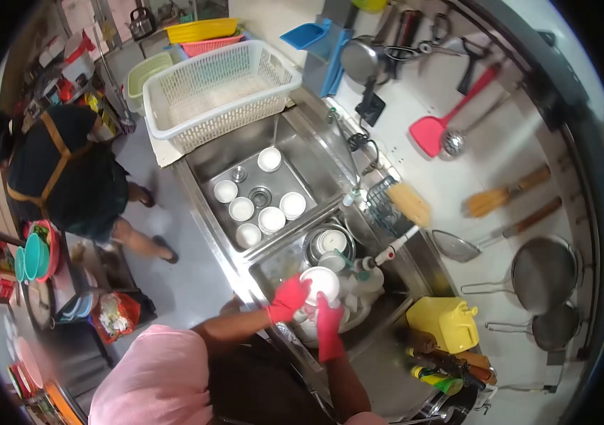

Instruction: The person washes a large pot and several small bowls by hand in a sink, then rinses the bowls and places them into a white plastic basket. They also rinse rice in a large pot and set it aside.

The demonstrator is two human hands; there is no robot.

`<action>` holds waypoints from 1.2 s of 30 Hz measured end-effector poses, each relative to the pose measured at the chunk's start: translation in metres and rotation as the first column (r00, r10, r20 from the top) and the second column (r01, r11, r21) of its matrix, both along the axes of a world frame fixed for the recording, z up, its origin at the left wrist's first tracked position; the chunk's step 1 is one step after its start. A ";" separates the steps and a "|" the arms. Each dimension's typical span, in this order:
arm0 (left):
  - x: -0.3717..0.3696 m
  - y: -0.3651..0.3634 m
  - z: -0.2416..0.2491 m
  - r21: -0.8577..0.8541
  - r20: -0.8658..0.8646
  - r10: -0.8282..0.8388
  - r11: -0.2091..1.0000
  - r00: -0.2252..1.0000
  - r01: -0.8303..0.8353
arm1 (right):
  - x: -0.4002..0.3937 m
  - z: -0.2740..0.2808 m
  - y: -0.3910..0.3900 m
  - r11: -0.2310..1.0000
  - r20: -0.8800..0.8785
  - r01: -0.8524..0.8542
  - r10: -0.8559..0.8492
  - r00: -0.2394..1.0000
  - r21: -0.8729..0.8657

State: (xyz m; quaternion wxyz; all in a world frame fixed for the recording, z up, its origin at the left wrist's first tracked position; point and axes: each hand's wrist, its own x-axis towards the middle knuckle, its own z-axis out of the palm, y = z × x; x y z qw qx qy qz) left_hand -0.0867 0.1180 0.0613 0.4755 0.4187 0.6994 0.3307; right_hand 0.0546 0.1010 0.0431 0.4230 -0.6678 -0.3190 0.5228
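Both of my hands wear red rubber gloves and are closed on one white bowl (322,282) above the near sink basin. My left hand (290,298) grips the bowl's left rim, while my right hand (330,329) holds its lower right side. Under and beside them, a pile of white dishes (360,289) fills part of the basin. A round steel pot (308,249) with white bowls in it stands just beyond. In the far basin, several white bowls (271,220) sit apart on the steel bottom.
A large white plastic basket (220,88) rests across the sink's far end. Right of the basin stands a yellow jerrycan (443,324). Pans, a red spatula (440,131) and strainers hang on the wall. Another person (68,163) stands at the left, beside shelves.
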 end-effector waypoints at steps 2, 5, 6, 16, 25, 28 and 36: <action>-0.048 0.038 0.024 0.045 -0.146 -0.077 0.995 0.986 0.084 | -0.010 0.033 0.013 0.974 0.181 -0.218 0.203 0.962 0.068; -0.125 0.090 0.016 0.105 -0.080 0.030 0.994 0.996 -0.022 | -0.029 0.043 0.030 0.919 0.297 -0.325 0.253 0.921 0.223; -0.155 0.107 0.007 0.150 -0.228 0.023 0.989 0.973 0.011 | -0.032 0.039 0.035 0.930 0.296 -0.292 0.222 0.929 0.221; -0.291 0.205 -0.149 -0.427 -0.578 -0.600 0.800 0.553 0.422 | -0.054 0.004 0.022 0.970 -0.165 0.185 -0.211 0.964 -0.159; -0.275 0.190 -0.208 -0.557 -0.511 -0.647 0.750 0.565 0.355 | -0.024 -0.028 -0.026 0.973 -0.017 0.044 -0.049 0.999 -0.226; -0.265 0.200 -0.157 -0.270 -0.677 -0.462 0.880 0.574 0.390 | -0.025 -0.011 -0.023 0.945 -0.250 0.111 -0.192 0.949 -0.307; -0.093 0.187 -0.021 0.511 -0.297 -0.396 0.703 0.869 0.495 | -0.016 -0.014 -0.016 0.959 -0.130 0.244 -0.262 0.956 -0.143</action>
